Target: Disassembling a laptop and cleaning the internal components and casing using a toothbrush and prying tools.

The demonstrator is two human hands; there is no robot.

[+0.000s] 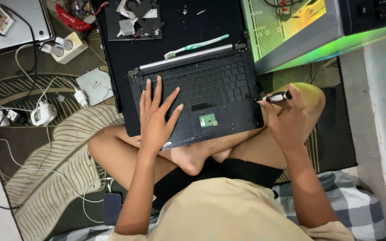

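— Where are the hands?
— Left hand lies spread flat on the laptop shell across the lap. Right hand pinches a screwdriver; its tip is hard to see.

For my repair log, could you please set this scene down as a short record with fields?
Setting: person cross-legged on a patterned rug
Work piece: black laptop shell, inner side up, resting on the legs
Left hand: flat on the shell, fingers spread
Right hand: holds a black screwdriver by the shell's right edge
Inside shell: small green circuit board
Beyond shell: toothbrush
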